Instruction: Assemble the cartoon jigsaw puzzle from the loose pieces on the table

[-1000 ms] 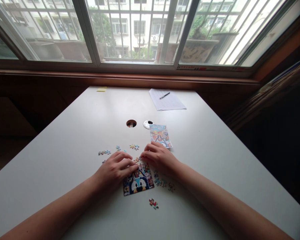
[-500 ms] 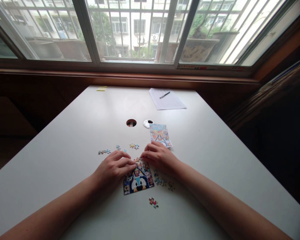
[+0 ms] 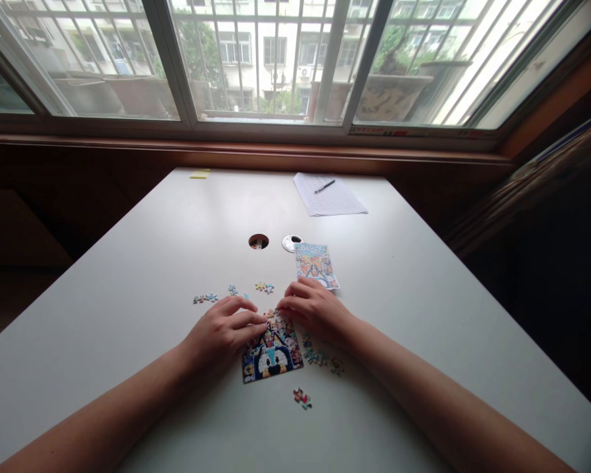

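Note:
A partly joined jigsaw puzzle with a blue cartoon dog's face lies flat on the white table. My left hand rests at its upper left edge, fingers stretched out and a little apart, fingertips touching the puzzle. At the upper right edge, my right hand has its fingers bent together on a small puzzle piece, partly hidden by the fingertips. Loose puzzle pieces lie right of the puzzle, partly under my right wrist. More pieces are beyond my left hand, and a small group sits nearer me.
A picture card lies just beyond my right hand, overlapping a round metal cover. Left of that is a cable hole. Paper sheets with a pen and a yellow sticky note lie near the far edge.

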